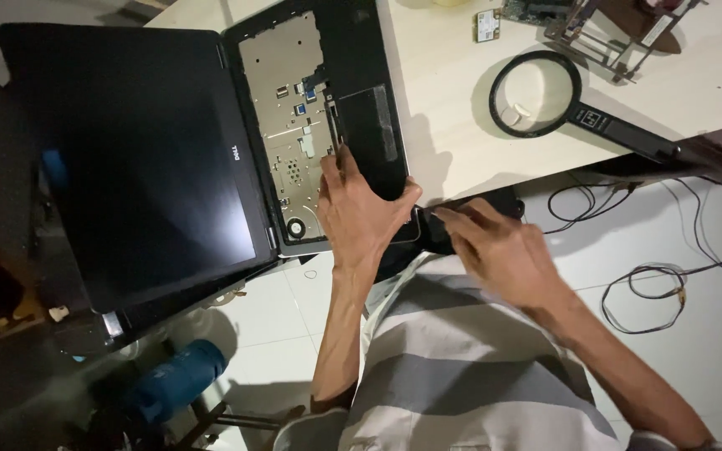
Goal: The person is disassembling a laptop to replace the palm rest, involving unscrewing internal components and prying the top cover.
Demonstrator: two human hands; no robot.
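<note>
Blue cylindrical object [179,377] on the white tiled floor [695,250] at 7 o'clock, partly in shadow, kind unclear. Above it an open black laptop [127,150] with keyboard removed, dark screen filling 9 to 11 o'clock, overhanging the cream table [453,125] edge. Bare grey metal keyboard tray [287,108] at 12 o'clock of the left hand, small blue connectors and a round coin cell visible on it. Black palmrest strip [373,125] just right of the tray. Left hand [359,213] near centre, palm down on the laptop's front corner, fingers [333,171] spread apart and pressing flat on the tray and palmrest, thumb hooked over the corner edge; not clamped around anything that shows. Right hand [503,246] at 3 o'clock of the left hand, just beside it, fingers drawn together and pinching at a black part [470,209] at the table edge, touching the laptop corner; motion blur, so exact grip unclear. Striped grey and white shirt [461,359] at 6 o'clock. On the table at 1 o'clock a black round magnifying glass with a handle [578,104], lying flat, well apart from the hands. Small green circuit card [488,25] at top edge, beside a metal frame stand [603,33]. Black cables [653,284] looped on the floor at 3 o'clock.
</note>
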